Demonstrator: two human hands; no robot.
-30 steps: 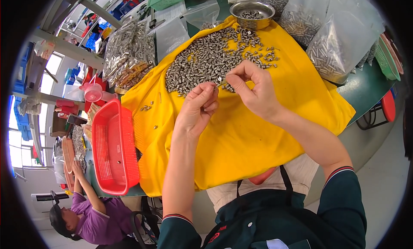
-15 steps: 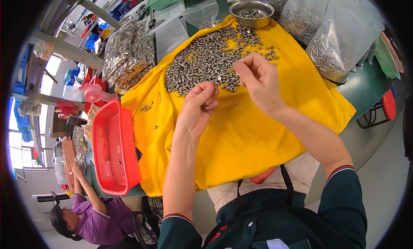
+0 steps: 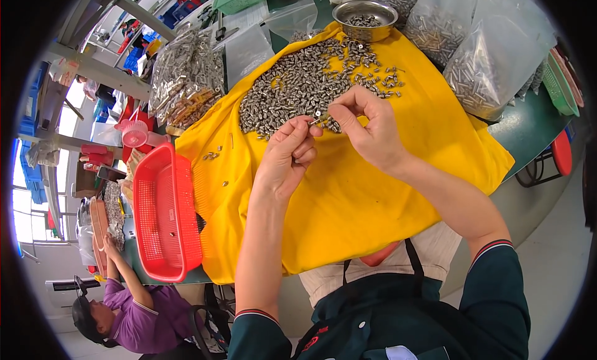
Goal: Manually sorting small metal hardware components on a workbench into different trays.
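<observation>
My left hand [image 3: 287,153] is closed, thumb and forefinger pinching a small silvery metal part [image 3: 315,120] at their tips. Facing it, my right hand [image 3: 370,128] makes a pinch close to that part. A thin, greenish-yellow sliver shows at the right fingertips, too small to name. Both hands are over a yellow cloth [image 3: 348,198], at the near edge of a wide heap of small metal fittings [image 3: 286,80]. A few loose fittings [image 3: 211,154] lie left of my left hand.
A red plastic basket [image 3: 194,235] stands at the left. Behind the heap sits a metal bowl [image 3: 385,13] of fittings. Clear bags of metal parts [image 3: 476,80] fill the back right; bagged parts [image 3: 180,67] lie back left. A co-worker [image 3: 146,310] sits at lower left.
My right hand has moved slightly left and down, bringing its fingertips closer to my left ones. The metal part in my left hand now shows more plainly.
</observation>
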